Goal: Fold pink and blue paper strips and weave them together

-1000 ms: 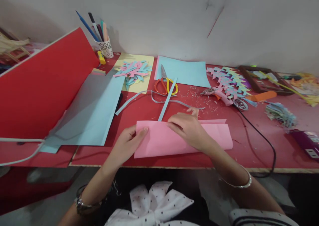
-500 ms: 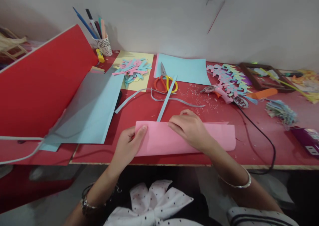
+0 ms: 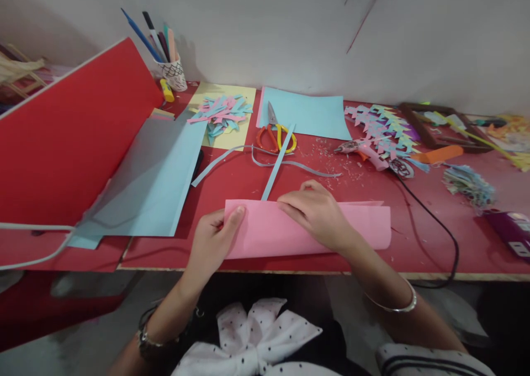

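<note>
A folded sheet of pink paper (image 3: 265, 229) lies lengthwise at the front of the red table. My left hand (image 3: 215, 232) pinches its left end, thumb on top and fingers beneath. Near the middle of the upper edge, my right hand (image 3: 312, 210) grips the paper between thumb and fingers; some fingertips are hidden. At the right end the layers part slightly along the top. A light blue paper strip (image 3: 278, 163) runs from the paper's upper edge toward scissors (image 3: 275, 136) with red and yellow handles. Thin curling strips (image 3: 223, 163) lie beside it.
Blue sheets (image 3: 153, 183) and a leaning red board (image 3: 78, 138) stand at left. Paper snippets (image 3: 223, 114) lie on a yellow sheet. A pink glue gun (image 3: 368, 152) with a black cord (image 3: 434, 221) rests at right, near a purple box (image 3: 507, 229). A pen cup (image 3: 174, 75) stands behind.
Almost nothing differs. My right hand has slid very slightly left along the paper's upper edge; my left hand keeps its hold. The view has shifted a little.
</note>
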Tool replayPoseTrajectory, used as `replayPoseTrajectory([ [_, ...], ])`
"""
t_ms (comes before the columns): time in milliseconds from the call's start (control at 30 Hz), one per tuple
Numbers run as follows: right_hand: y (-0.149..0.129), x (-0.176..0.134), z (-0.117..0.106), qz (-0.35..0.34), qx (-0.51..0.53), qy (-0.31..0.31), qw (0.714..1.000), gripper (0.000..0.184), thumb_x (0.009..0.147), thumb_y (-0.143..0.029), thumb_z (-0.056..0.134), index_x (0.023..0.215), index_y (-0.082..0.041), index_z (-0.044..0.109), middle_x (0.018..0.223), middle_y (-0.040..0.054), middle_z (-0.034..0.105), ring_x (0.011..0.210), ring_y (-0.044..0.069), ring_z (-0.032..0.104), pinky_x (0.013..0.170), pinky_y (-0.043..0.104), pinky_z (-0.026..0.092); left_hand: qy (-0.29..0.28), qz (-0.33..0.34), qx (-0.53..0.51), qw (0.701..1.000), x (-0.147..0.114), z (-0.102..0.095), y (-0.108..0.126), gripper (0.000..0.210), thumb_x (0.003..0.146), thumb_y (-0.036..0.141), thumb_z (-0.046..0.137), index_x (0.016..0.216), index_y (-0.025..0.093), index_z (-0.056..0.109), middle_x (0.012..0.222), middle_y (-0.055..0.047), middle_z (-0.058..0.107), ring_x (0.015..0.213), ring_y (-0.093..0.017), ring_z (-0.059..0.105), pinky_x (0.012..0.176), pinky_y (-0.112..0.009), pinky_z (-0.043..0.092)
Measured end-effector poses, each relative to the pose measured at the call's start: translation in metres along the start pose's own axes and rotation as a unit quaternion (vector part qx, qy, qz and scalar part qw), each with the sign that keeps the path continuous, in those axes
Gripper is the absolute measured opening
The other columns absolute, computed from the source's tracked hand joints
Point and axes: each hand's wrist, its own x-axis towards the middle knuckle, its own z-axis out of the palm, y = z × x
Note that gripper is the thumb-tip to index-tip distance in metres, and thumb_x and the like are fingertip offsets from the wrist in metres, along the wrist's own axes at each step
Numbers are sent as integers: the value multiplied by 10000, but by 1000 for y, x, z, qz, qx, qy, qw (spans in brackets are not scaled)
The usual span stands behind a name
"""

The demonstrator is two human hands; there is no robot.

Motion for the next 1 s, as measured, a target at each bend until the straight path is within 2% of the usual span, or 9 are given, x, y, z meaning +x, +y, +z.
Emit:
replayPoseTrajectory([
  [267, -2, 1, 0, -12, -19, 4, 1000, 406, 921, -292, 267, 714, -170, 594, 650, -14, 655, 536, 80, 484, 726, 245, 287, 3, 13, 21, 1000, 1, -4, -1, 305, 705, 416, 445, 559, 154, 503, 534, 14, 441, 509, -96, 367, 434, -198, 307],
  [567, -6, 0, -1, 6, -11, 6, 1000, 421, 918, -322, 255, 706, -181, 590, 650, -7, 643, 537, 85, 468, 721, 252, 290, 35, 40, 57, 997, -1, -5, 0, 313, 724, 408, 426, 539, 162, 482, 517, 16, 446, 495, -95, 387, 430, -195, 329],
  [733, 5, -5, -6, 23, -23, 4, 999, 434, 899, -390, 281, 684, -176, 590, 552, -7, 589, 494, 99, 409, 657, 241, 313, 70, 80, 98, 989, 2, -16, -2, 281, 742, 380, 437, 580, 167, 525, 553, 19, 521, 519, -103, 439, 454, -200, 354],
  [867, 13, -9, -10, 25, -17, -15, 999, 428, 905, -372, 283, 668, -174, 579, 580, -5, 595, 489, 93, 397, 665, 239, 320, 93, 92, 164, 978, 4, -26, -4, 331, 768, 411, 410, 582, 170, 541, 538, 14, 529, 518, -118, 462, 471, -219, 370],
  [933, 13, -10, -11, 17, -23, -22, 999, 441, 911, -367, 263, 666, -174, 576, 598, -5, 602, 482, 88, 384, 674, 244, 315, 91, 113, 225, 964, 4, -28, -4, 337, 783, 427, 398, 688, 168, 593, 616, -11, 586, 572, -145, 510, 535, -248, 407],
  [1000, 10, -8, -10, 5, -32, -20, 999, 457, 916, -362, 245, 662, -171, 574, 589, -9, 599, 475, 83, 379, 680, 248, 307, 112, 162, 300, 933, 3, -28, 1, 360, 786, 427, 418, 933, 153, 599, 822, -66, 638, 739, -197, 564, 668, -296, 434],
])
